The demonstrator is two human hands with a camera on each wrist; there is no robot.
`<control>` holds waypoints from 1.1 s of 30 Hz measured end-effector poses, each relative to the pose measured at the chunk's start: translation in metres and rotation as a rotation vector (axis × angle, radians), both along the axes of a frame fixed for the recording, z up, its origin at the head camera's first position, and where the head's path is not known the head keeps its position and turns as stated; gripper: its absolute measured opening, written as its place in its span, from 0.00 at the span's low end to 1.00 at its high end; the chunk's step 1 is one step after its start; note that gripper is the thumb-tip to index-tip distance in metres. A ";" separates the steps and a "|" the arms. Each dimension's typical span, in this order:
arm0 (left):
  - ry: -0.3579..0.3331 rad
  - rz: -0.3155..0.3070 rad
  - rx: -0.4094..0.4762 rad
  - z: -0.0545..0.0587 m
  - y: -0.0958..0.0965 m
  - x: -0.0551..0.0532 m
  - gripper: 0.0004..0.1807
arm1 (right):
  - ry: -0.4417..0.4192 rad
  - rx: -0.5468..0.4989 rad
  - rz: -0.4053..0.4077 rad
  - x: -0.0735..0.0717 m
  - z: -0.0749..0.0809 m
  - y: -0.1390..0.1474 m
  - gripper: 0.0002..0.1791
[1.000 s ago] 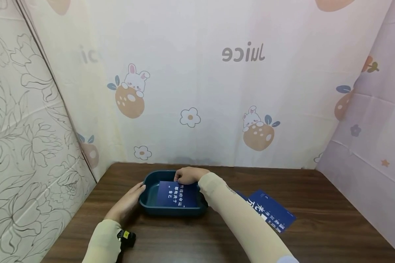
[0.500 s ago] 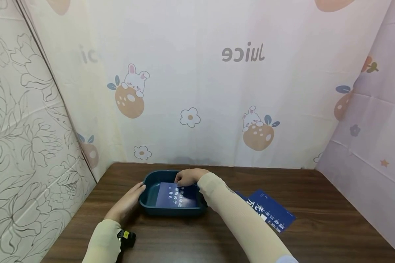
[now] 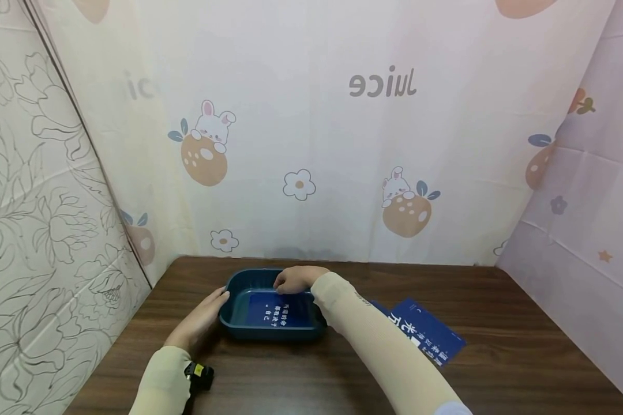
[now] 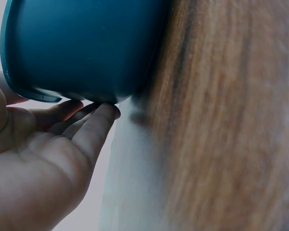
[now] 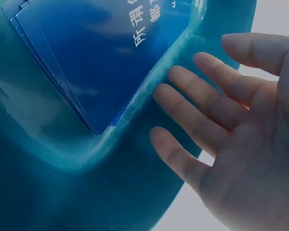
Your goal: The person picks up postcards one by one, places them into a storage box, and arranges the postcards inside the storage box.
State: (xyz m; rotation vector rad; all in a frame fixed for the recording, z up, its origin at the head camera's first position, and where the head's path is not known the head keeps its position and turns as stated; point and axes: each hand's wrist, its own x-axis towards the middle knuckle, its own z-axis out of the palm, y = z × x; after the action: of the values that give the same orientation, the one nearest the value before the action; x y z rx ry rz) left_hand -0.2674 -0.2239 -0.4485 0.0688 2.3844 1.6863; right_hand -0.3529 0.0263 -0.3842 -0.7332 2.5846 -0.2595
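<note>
A dark teal basin (image 3: 270,333) stands on the table, with a small stack of blue cards (image 3: 270,311) printed with white characters lying flat on its floor. The left hand (image 3: 202,317) rests at the basin's left side; in the left wrist view its nearly straight fingers (image 4: 98,125) touch the outer wall below the rim. My right hand (image 3: 296,279) is over the basin's back right part. Seen from the right wrist, its fingers (image 5: 197,120) are spread and slightly bent, beside the edge of the cards, holding nothing.
More blue cards (image 3: 436,334) lie on the brown wooden table (image 3: 498,346) to the right, partly hidden by the right sleeve (image 3: 384,346). A printed curtain (image 3: 311,127) hangs behind the table. A black device (image 3: 199,377) is strapped at the left wrist.
The top card has dropped from a raised position to lie flat in the basin, and the right hand has let go of it. The left hand has stayed in place.
</note>
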 end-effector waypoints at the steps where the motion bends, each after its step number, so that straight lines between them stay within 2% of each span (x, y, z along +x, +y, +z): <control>1: -0.002 0.000 0.000 0.000 0.000 0.000 0.36 | -0.007 0.000 -0.006 0.000 0.000 0.000 0.21; 7: 0.004 0.000 0.000 0.001 0.001 0.000 0.36 | 0.001 0.013 -0.012 0.005 0.005 0.003 0.21; 17: 0.000 0.011 0.009 0.000 0.001 0.002 0.37 | 0.072 0.018 0.051 0.020 0.019 0.016 0.22; 24: 0.010 0.002 0.014 0.001 0.002 0.000 0.36 | 0.118 -0.064 0.093 0.029 0.031 0.047 0.22; 29: 0.007 0.007 0.014 0.000 0.001 -0.001 0.36 | 0.173 -0.139 0.116 0.040 0.033 0.077 0.20; 33: 0.007 0.015 0.013 -0.001 0.001 -0.001 0.36 | 0.189 -0.205 0.101 0.049 0.034 0.099 0.20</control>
State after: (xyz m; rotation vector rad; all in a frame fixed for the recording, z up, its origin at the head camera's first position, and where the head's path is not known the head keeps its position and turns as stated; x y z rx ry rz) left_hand -0.2687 -0.2227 -0.4497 0.0588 2.3851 1.7108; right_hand -0.3038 0.1256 -0.3506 -1.0019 2.7139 -0.4479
